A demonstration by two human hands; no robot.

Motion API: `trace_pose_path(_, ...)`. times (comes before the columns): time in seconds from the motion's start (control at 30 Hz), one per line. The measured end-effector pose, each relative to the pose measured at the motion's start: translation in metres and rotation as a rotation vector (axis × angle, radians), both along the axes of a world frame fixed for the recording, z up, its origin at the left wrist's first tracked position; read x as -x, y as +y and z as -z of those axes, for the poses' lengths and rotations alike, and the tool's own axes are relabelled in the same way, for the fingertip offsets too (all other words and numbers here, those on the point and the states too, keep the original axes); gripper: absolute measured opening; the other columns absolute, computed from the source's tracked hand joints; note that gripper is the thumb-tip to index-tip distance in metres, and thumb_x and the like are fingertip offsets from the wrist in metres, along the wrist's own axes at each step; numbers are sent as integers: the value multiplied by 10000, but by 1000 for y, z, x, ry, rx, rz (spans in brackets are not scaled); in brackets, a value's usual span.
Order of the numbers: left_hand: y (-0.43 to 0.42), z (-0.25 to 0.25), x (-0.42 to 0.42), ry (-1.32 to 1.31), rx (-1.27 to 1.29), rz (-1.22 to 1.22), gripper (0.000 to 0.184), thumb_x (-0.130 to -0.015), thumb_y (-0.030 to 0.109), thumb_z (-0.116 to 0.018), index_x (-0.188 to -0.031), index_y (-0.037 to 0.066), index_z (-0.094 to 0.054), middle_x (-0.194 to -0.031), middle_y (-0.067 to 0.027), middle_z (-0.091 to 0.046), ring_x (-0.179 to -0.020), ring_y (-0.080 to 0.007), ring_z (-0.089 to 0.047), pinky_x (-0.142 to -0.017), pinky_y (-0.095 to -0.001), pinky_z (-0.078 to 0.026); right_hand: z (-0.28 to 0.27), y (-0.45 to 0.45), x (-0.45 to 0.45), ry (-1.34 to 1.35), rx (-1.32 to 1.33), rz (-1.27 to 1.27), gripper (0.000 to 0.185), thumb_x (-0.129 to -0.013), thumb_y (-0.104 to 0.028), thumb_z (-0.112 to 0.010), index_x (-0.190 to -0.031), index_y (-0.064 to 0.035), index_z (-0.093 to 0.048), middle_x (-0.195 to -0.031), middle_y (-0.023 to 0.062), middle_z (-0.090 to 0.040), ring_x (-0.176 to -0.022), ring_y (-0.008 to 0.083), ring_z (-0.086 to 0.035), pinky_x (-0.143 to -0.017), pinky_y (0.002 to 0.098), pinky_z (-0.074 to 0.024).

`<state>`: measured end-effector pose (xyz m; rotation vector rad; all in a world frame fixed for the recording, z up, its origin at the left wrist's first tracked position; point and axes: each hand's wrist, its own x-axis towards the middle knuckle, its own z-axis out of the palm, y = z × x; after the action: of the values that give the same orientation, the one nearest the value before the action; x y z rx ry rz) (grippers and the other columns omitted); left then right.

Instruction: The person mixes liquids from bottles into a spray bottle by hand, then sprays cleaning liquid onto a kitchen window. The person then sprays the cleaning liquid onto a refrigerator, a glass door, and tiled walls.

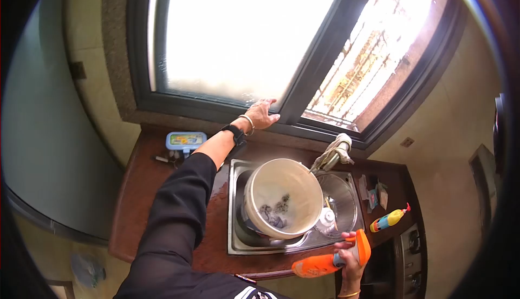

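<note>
My left hand [261,115] reaches forward to the lower edge of the frosted window pane [238,39], fingers stretched out and nothing held in them. Whether the fingertips touch the glass or the dark frame [208,99] I cannot tell. Wet streaks show low on the pane. In front of the counter, my right hand [351,261] is closed around what looks like an orange spray bottle [317,265], tilted on its side with its orange and grey head to the right. Between my arms, a cream bucket [259,188] stands in the sink, with dark cloth and cloudy water inside.
The steel double sink [234,239] sits in a reddish-brown counter [162,207]. A faucet wrapped in cloth [338,150] rises behind it. A yellow bottle [389,220] and small packets [374,197] lie on the right. A blue-rimmed box [186,140] is at the back left.
</note>
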<state>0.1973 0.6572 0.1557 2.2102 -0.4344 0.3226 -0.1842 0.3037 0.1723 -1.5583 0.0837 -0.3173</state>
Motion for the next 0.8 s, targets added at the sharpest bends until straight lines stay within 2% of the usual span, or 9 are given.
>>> trace_pose_path(0.1,-44,-19,-41,6,-65,-39,792,-836,338,-676,-1432,-52,-330,-1417,-292,-413,-1379,-387,-330,-1132,-411,-308,25,-47,11,35,-17,68,572,-691,64,-641,-1248,16,-520,-1137,152,-611,-846,191,-669,-749,306,-547)
trace_pose_path(0.27,-85,-38,-77,-33,79,-166,719,-817,281,-701,-1340,-103,-393,-1333,-309,-475,-1283,-397,-453,-1077,-414,-377,62,-110,26,51,-63,175,600,-642,65,-629,-1223,-30,-515,-1133,144,-607,-842,202,-669,-734,317,-562)
trace_pose_path(0.3,-88,-47,-75,27,97,-220,688,-823,278,-694,-1320,-104,-410,-1327,-306,-482,-1267,-400,-471,-1072,-412,-382,67,-118,29,38,-63,165,553,-707,45,-627,-1246,-21,-522,-1162,140,-604,-898,201,-649,-778,317,-546)
trace_pose_path(0.37,-95,-50,-71,23,18,-222,648,-838,285,-677,-1298,-98,-429,-1320,-304,-490,-1254,-402,-485,-1058,-416,-396,72,-136,33,17,-47,124,462,-838,6,-622,-1292,-2,-536,-1220,132,-597,-1009,199,-608,-867,316,-513)
trace_pose_path(0.4,-98,-51,-72,11,-5,-217,642,-840,290,-675,-1292,-97,-433,-1320,-303,-491,-1253,-402,-486,-1055,-418,-398,77,-144,29,9,-31,85,577,-818,53,-608,-1368,-4,-445,-1262,130,-570,-1033,207,-609,-881,330,-521)
trace_pose_path(0.6,-145,-23,-105,-210,-222,-260,728,-849,344,-654,-1330,-122,-373,-1301,-304,-457,-1235,-394,-466,-1043,-438,-387,113,-168,22,12,-29,103,587,-814,44,-609,-1373,-22,-440,-1274,123,-562,-1005,197,-612,-839,321,-522)
trace_pose_path(0.7,-175,10,-158,-336,-452,-148,702,-832,359,-643,-1222,-193,-457,-1270,-351,-470,-1193,-424,-486,-1023,-452,-400,120,-184,21,45,-95,66,622,-789,64,-603,-1378,-30,-424,-1306,127,-533,-970,193,-609,-819,305,-508)
trace_pose_path(0.77,-192,-48,-102,23,-112,23,554,-800,240,-644,-1176,-147,-521,-1116,-358,-586,-1052,-383,-602,-950,-438,-459,122,-187,25,20,-199,70,616,-802,65,-601,-1379,-43,-414,-1282,102,-524,-1032,190,-565,-833,302,-498)
trace_pose_path(0.8,-200,-40,-118,-17,-124,111,564,-792,220,-646,-1234,-105,-515,-1201,-336,-570,-1131,-361,-586,-990,-417,-447,122,-195,25,8,-22,57,601,-798,75,-602,-1356,-59,-420,-1250,78,-516,-1055,188,-537,-830,306,-491)
